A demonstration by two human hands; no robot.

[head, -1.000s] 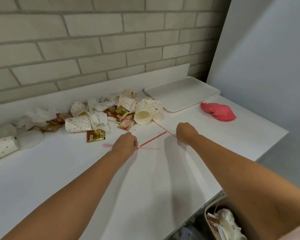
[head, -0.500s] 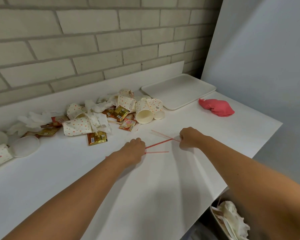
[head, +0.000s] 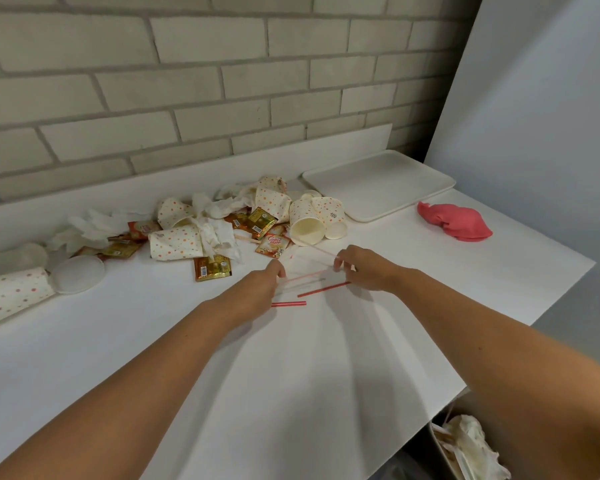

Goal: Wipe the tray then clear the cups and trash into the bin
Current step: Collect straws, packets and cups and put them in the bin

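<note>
My left hand (head: 258,291) and my right hand (head: 366,268) work over a few thin red straws (head: 323,289) on the white counter. A blurred straw (head: 305,276) runs between the two hands; my right fingertips pinch its right end and my left fingertips pinch its left end. A short straw piece (head: 289,304) lies flat beside my left hand. Behind them is a heap of dotted paper cups (head: 307,220), sachets (head: 212,266) and crumpled napkins (head: 215,233). The white tray (head: 378,185) lies at the back right, a pink cloth (head: 454,221) just in front of it.
A bin (head: 465,445) holding crumpled paper stands below the counter's front right edge. Another dotted cup (head: 7,292) and a white lid (head: 77,273) lie at the far left. A brick wall backs the counter (head: 187,358); a grey panel closes the right side.
Both hands have drawn closer together and moved slightly away from me. The straws have shifted, and one is now lifted and blurred between my fingertips.
</note>
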